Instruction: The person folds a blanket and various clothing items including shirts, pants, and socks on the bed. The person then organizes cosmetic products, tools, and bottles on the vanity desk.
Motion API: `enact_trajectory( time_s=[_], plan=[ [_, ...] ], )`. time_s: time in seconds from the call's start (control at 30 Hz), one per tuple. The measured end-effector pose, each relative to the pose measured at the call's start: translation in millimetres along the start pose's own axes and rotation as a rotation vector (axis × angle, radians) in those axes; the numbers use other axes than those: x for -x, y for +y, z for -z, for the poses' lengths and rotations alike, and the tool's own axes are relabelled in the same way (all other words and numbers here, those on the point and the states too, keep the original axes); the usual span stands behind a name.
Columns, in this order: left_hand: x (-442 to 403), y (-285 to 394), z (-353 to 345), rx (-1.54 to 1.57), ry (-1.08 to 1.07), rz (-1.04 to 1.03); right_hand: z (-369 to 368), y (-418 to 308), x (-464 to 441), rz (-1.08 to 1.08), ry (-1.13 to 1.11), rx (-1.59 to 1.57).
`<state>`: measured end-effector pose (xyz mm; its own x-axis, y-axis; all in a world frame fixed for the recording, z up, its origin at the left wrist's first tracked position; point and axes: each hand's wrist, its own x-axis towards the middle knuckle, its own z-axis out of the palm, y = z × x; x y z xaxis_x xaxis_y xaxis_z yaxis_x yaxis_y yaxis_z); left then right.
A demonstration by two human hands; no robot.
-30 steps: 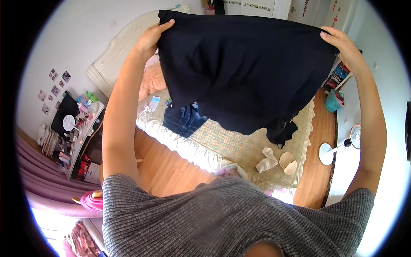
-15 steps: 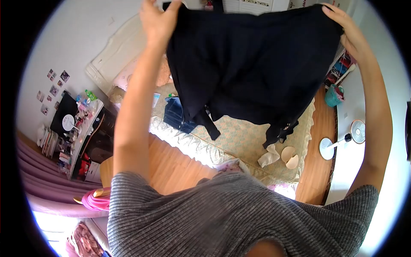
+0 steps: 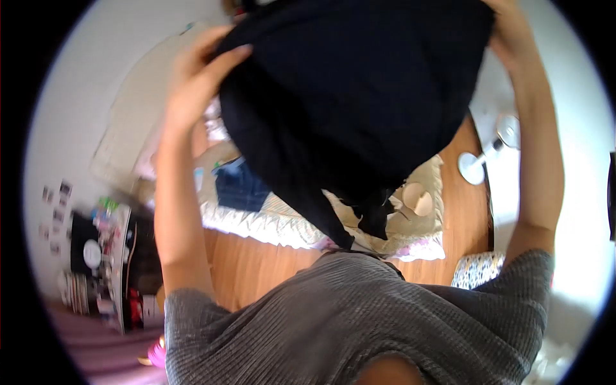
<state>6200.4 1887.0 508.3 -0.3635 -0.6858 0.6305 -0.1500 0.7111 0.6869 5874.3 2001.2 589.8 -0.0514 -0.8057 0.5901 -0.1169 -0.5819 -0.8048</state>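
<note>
A black garment (image 3: 359,96) is held up and spread out in front of me, with long sleeve-like ends dangling at its lower edge. My left hand (image 3: 199,83) grips its left upper edge, the thumb lying over the front of the cloth. At the right upper corner, my right hand (image 3: 510,32) is closed on the same garment; its fingertips are partly hidden behind the cloth and by the frame edge. Below the cloth, folded dark blue denim (image 3: 240,186) lies on the bed (image 3: 292,205). Beige rounded pads (image 3: 417,199) rest on the bed's right part.
A white fan (image 3: 471,168) stands on the wooden floor to the right. A patterned box-like item (image 3: 478,269) sits near my right elbow. On the left are a cluttered desk (image 3: 119,256) and a purple curtain (image 3: 96,346). Small photos (image 3: 58,215) hang on the wall.
The garment has come closer and tilted, its dangling ends now nearer my chest. My left hand has moved left and down. The view has shifted, and the bed appears lower left.
</note>
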Motion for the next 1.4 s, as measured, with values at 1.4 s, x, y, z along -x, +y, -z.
enact_trajectory(
  time_s=[1.4],
  plan=[
    [363, 152, -345, 0.494, -1.398, 0.388, 17, -57, 566, -0.674, 0.390, -0.210]
  ],
)
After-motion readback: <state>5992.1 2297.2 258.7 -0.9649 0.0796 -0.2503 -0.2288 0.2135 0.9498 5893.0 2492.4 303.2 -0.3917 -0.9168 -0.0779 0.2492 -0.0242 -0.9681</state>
